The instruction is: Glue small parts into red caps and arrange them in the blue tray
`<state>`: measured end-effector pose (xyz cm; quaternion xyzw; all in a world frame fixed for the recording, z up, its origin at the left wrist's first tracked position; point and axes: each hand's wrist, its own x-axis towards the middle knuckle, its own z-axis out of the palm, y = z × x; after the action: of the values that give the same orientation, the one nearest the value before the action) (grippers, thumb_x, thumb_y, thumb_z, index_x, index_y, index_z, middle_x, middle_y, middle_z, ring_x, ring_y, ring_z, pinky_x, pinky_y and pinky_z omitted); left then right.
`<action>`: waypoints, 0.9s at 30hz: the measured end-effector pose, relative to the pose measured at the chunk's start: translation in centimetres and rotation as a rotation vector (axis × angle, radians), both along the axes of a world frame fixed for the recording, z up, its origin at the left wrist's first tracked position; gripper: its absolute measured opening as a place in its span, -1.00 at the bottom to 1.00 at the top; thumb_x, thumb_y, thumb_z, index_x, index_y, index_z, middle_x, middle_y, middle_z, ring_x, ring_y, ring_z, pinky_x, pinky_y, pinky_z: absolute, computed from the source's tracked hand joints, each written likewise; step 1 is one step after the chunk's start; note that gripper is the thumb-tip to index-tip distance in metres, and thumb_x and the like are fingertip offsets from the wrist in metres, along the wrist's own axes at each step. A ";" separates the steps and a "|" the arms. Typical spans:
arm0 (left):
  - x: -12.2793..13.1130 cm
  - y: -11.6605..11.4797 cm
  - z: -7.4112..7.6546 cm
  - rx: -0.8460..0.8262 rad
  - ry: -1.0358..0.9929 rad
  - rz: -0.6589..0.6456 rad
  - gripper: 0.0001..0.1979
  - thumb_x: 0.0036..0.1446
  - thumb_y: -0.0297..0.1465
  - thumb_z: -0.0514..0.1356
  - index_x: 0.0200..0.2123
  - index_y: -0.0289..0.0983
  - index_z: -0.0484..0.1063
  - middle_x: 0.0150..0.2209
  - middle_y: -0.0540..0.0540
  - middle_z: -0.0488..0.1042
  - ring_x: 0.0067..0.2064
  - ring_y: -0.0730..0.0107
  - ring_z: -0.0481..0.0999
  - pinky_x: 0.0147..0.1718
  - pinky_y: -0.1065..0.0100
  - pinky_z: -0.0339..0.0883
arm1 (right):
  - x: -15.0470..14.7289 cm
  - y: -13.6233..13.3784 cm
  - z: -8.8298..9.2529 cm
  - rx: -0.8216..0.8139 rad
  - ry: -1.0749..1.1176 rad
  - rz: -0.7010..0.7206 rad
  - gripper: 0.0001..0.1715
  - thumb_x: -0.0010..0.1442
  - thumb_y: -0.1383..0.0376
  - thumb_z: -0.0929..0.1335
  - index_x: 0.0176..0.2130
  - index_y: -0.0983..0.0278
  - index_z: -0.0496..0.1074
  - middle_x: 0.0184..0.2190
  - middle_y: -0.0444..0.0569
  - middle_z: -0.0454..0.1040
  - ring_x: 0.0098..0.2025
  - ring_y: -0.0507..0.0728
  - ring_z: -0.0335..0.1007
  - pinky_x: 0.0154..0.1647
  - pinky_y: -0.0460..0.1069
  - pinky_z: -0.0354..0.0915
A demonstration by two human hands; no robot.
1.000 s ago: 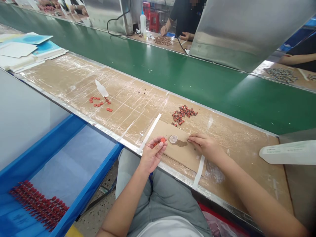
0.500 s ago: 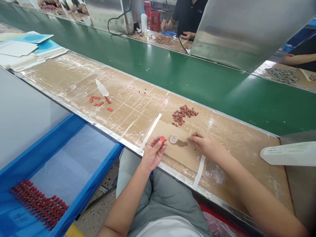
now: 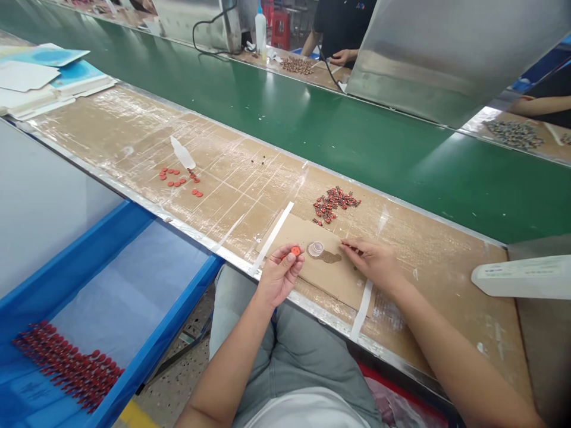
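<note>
Between thumb and fingers, my left hand holds a round red disc that looks like a button, with small holes in its face. My right hand is pinched at the fingertips; a tiny dark speck shows there, too small to name. Between the two hands a small clear round dish sits on a cardboard sheet, beside a dark wet-looking stain. Just beyond lies a pile of small red-and-black parts.
Several loose red discs lie to the left by a white bottle. A blue tray holds rows of red pieces. Behind runs a green conveyor belt. Another white bottle lies at right. A co-worker's hand shows across the belt.
My right hand's pinched fingertips have come slightly left, closer to the clear dish. My left hand still holds the red disc in much the same place. The view has shifted a little.
</note>
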<state>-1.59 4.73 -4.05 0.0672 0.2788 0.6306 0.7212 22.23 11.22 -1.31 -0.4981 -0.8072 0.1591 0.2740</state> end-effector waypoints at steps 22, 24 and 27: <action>0.8 -0.1 0.3 0.028 0.042 0.004 -0.64 -0.14 -0.34 0.48 -0.24 -0.31 0.57 -0.30 -0.07 0.62 -0.35 0.53 0.60 -0.30 0.54 0.47 | -6.5 -1.9 -2.5 0.442 0.352 -0.076 -0.71 0.12 0.44 0.44 -0.15 0.16 0.55 -0.29 -0.05 0.63 -0.32 0.11 0.54 -0.28 0.03 0.47; 0.8 -0.1 0.2 0.036 0.044 0.002 -0.65 -0.13 -0.33 0.48 -0.23 -0.30 0.57 -0.30 -0.07 0.62 -0.35 0.53 0.60 -0.30 0.54 0.48 | -6.5 -1.8 -2.7 0.438 0.342 -0.071 -0.71 0.12 0.44 0.44 -0.15 0.16 0.55 -0.29 -0.05 0.63 -0.32 0.10 0.54 -0.27 0.03 0.47; 0.8 -0.1 0.1 0.044 0.052 -0.003 -0.67 -0.10 -0.33 0.46 -0.22 -0.29 0.57 -0.28 -0.07 0.62 -0.34 0.53 0.60 -0.29 0.53 0.48 | -6.5 -1.8 -2.7 0.439 0.332 -0.076 -0.73 0.12 0.43 0.44 -0.16 0.17 0.55 -0.29 -0.04 0.63 -0.33 0.11 0.54 -0.28 0.03 0.47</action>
<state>-0.80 4.64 -3.98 0.1000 0.2832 0.6334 0.7131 15.74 9.45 -4.04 -0.4239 -0.7470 0.0496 0.5097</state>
